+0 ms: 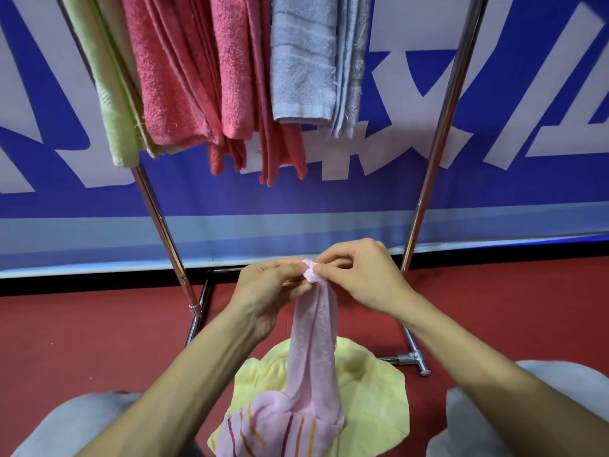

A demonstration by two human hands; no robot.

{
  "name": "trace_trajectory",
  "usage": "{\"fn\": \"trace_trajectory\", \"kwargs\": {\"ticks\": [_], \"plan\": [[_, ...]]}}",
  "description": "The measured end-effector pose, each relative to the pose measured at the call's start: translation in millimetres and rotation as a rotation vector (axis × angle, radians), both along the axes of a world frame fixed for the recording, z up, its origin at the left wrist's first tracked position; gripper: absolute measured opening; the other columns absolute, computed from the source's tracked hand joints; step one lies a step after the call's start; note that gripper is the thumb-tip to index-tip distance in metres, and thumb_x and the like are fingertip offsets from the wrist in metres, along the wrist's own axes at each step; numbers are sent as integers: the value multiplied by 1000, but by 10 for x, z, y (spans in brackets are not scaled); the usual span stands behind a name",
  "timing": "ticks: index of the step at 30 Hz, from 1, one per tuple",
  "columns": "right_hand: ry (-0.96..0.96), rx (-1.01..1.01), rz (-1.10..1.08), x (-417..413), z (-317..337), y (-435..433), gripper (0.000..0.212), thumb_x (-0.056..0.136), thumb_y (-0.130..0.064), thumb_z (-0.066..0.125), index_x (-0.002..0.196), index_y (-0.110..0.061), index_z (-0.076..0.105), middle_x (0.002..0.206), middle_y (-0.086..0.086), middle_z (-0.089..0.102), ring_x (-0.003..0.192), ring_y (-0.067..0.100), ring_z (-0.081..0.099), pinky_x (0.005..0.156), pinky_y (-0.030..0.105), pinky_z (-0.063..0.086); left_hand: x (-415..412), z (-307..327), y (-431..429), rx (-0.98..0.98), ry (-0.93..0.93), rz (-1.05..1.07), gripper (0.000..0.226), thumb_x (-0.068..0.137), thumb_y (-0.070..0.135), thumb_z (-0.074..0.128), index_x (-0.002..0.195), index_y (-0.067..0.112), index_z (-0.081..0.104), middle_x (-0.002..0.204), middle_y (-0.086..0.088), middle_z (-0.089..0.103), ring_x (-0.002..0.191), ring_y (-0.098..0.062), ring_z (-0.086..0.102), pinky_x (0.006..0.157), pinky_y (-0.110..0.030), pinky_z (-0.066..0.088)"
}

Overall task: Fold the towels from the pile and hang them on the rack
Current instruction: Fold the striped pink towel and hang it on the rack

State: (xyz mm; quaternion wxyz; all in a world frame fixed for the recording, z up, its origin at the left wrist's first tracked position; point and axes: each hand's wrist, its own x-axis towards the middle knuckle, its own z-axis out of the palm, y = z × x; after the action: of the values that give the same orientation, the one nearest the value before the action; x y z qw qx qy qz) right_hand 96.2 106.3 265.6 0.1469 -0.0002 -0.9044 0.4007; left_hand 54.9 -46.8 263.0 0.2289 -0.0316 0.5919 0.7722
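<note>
A light pink towel [313,351] with striped lower end hangs bunched from its top corner. My left hand [267,291] and my right hand [362,275] both pinch that corner, fingertips touching at the middle of the view. The towel's bottom rests on a pale yellow towel [372,390] lying on the red floor. Above stands the metal rack [441,127], with a green towel [112,103], red-pink towels [197,77] and grey-blue towels [306,61] hanging folded from its top bar.
The rack's slanted legs [164,225] and its foot bar [412,359] stand on the red floor [82,341] just past my hands. A blue banner with white characters [527,159] fills the background. My knees in grey trousers [527,407] flank the pile.
</note>
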Motion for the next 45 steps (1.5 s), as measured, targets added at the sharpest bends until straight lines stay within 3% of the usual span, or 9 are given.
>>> {"fn": "trace_trajectory", "kwargs": {"ticks": [8, 11, 15, 21, 26, 30, 34, 38, 45], "plan": [[-26, 118, 102, 54, -20, -59, 23, 74, -34, 78, 95, -24, 76, 88, -9, 76, 87, 1, 69, 85, 30, 53, 1, -26, -10, 25, -58, 65, 13, 80, -9, 64, 92, -8, 65, 81, -21, 69, 62, -21, 69, 57, -24, 58], [-6, 229, 103, 34, -48, -38, 24, 74, -35, 76, 97, -29, 75, 88, -8, 76, 87, 12, 68, 83, 35, 52, 14, -40, -17, -42, -6, 35, 7, 77, -7, 63, 77, -1, 66, 69, -13, 70, 58, -17, 67, 66, -23, 57], [51, 284, 96, 16, -61, 13, 18, 84, -36, 67, 99, -31, 74, 84, -4, 76, 80, 19, 67, 77, 35, 52, 16, -39, -32, -78, 30, -14, 7, 76, -4, 64, 73, 0, 68, 80, -14, 71, 75, -18, 66, 83, -26, 50], [65, 338, 128, 37, -28, 90, 17, 89, -35, 59, 95, -28, 73, 71, -3, 71, 63, 15, 57, 64, 32, 50, -1, -44, -18, -141, 81, -27, 20, 72, -2, 72, 83, 11, 63, 76, -7, 69, 73, -16, 65, 65, -20, 47], [78, 175, 101, 31, 91, 165, 11, 83, -17, 63, 75, -19, 70, 57, -3, 56, 56, 14, 45, 58, 21, 38, -51, -5, -49, -309, 327, -196, 28, 75, -1, 72, 97, 15, 65, 88, -10, 73, 78, -13, 63, 73, -23, 46], [81, 4, 108, 26, 134, 192, 17, 82, -8, 61, 69, -20, 64, 55, -12, 50, 54, 4, 42, 57, 14, 35, -141, -98, -120, -756, 784, -337, 47, 74, 11, 76, 112, 30, 56, 107, 0, 56, 101, -10, 53, 83, -11, 41], [73, -142, 164, -3, 149, 225, 22, 85, -9, 57, 71, -24, 62, 67, -10, 57, 65, 7, 48, 66, 29, 42, -193, -148, -194, -1026, 887, -529, 60, 81, 31, 71, 135, 27, 45, 131, 0, 41, 126, -16, 33, 104, -24, 27], [76, -280, 157, 10, 186, 242, 29, 85, -1, 49, 69, -24, 58, 65, -13, 52, 64, 11, 43, 65, 29, 38, -249, -102, -227, -1112, 912, -560, 25, 85, 34, 67, 103, 17, 62, 113, -3, 57, 104, -19, 51, 86, -26, 39], [99, -304, 6, -38, 214, 288, 34, 88, 3, 35, 71, -20, 53, 65, -11, 47, 55, 0, 37, 53, 15, 32, -307, -23, -314, -1071, 864, -478, 22, 86, 36, 67, 77, 22, 53, 72, 6, 56, 64, -12, 44, 59, -28, 34]]}}
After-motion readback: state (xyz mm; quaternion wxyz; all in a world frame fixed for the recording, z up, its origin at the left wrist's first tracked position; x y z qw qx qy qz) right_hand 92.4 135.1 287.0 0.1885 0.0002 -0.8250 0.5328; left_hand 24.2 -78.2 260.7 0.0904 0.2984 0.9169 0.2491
